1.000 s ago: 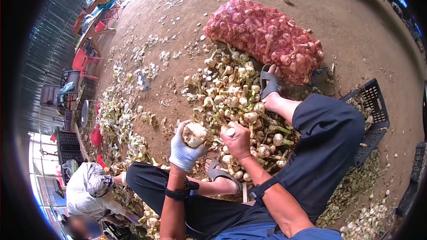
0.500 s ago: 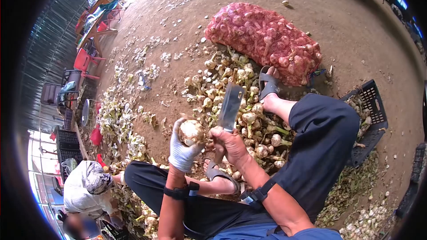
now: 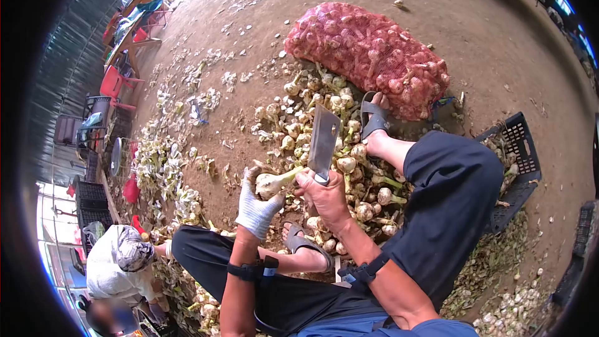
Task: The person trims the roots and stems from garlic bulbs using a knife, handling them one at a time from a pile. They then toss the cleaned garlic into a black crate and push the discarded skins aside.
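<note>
My left hand (image 3: 256, 211), in a white glove, grips a garlic bulb (image 3: 269, 185) whose pale stem points right toward the other hand. The fingers of my right hand (image 3: 329, 201) are wrapped round the handle of a cleaver (image 3: 323, 140), its broad blade pointing up and away from me. The right thumb and fingertips are at the end of the garlic stem; whether they pinch it I cannot tell. Below and beyond both hands, a heap of garlic bulbs (image 3: 293, 129) with stems lies on the ground between my sandalled feet.
A red mesh sack (image 3: 374, 56) full of garlic lies beyond the heap. At right a black plastic crate (image 3: 521, 143) stands tilted by my knee, with trimmed garlic (image 3: 511, 312) below. Peelings (image 3: 162, 175) litter the left. Another person (image 3: 118, 265) works at lower left, near chairs (image 3: 112, 84).
The garlic bulb has turned in my left hand, so its stem now shows pointing right. My right hand has moved slightly toward the right, with the cleaver blade tilted differently.
</note>
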A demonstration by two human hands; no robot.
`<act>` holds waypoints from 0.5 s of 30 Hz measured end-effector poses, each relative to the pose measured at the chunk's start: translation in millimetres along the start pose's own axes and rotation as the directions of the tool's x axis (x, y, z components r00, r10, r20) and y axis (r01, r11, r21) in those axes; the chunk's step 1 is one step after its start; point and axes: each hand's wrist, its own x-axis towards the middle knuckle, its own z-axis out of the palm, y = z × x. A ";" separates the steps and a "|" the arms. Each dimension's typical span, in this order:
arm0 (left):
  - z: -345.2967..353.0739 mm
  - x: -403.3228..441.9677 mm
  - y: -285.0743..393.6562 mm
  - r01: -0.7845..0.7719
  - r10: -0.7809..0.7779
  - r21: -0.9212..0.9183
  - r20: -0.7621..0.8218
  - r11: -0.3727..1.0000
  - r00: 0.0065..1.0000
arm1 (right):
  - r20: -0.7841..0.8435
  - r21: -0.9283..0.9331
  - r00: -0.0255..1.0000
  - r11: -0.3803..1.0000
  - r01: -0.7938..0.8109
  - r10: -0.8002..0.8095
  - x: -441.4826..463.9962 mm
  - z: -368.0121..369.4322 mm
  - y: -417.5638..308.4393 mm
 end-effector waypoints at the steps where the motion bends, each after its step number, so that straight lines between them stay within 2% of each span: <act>1: -0.1 -0.8 -0.7 0.080 -0.080 -0.061 -0.009 0.995 0.997 | -0.004 -0.154 0.999 0.987 0.039 -0.040 0.3 2.3 -4.6; 2: -3.7 -0.1 -2.6 0.080 -0.080 -0.062 -0.012 0.995 0.997 | 0.008 -0.248 0.991 0.960 0.132 -0.134 1.2 0.3 0.6; 3: -8.8 1.1 -5.7 0.089 -0.086 -0.204 0.020 0.975 0.996 | 0.007 -0.248 0.991 0.960 0.132 -0.135 1.4 -0.6 0.5; 4: -11.9 1.6 -8.8 0.102 -0.089 -0.343 0.052 0.934 0.995 | 0.061 -0.437 0.959 0.856 0.276 -0.278 1.1 -2.1 0.0; 5: -13.7 1.2 -11.9 0.103 -0.091 -0.345 0.052 0.933 0.995 | 0.145 -0.597 0.905 0.694 0.402 -0.400 0.1 -2.6 -0.1; 7: -13.8 0.0 -11.1 0.158 -0.106 -0.453 0.139 0.877 0.985 | 0.143 -0.599 0.909 0.697 0.395 -0.392 -2.0 -0.8 5.7; 9: -11.7 -3.4 -4.1 0.122 -0.079 -0.400 0.124 0.908 0.989 | 0.122 -0.630 0.932 0.699 0.339 -0.342 0.4 -10.6 31.4; 10: -12.1 -6.2 3.0 0.137 -0.051 -0.442 0.202 0.886 0.978 | 0.054 -0.647 0.976 0.737 0.196 -0.213 0.2 -20.5 62.7; 11: -10.3 -8.2 11.6 0.155 -0.015 -0.482 0.281 0.862 0.960 | 0.052 -0.784 0.992 0.611 0.114 -0.119 -0.3 -32.1 89.7; 13: -17.8 -8.8 17.1 0.138 -0.076 -0.375 0.176 0.917 0.981 | -0.026 -0.863 1.000 0.505 -0.023 0.001 -7.0 -37.9 121.1; 14: -32.4 -11.5 14.9 0.043 -0.014 -0.434 0.072 0.900 0.997 | -0.026 -0.868 1.000 0.496 -0.024 0.003 -5.4 -42.6 126.4; 15: -44.4 -21.9 24.8 -0.027 0.089 -0.591 0.076 0.806 0.993 | -0.112 -0.851 0.993 0.520 -0.076 -0.038 -1.3 -43.6 124.6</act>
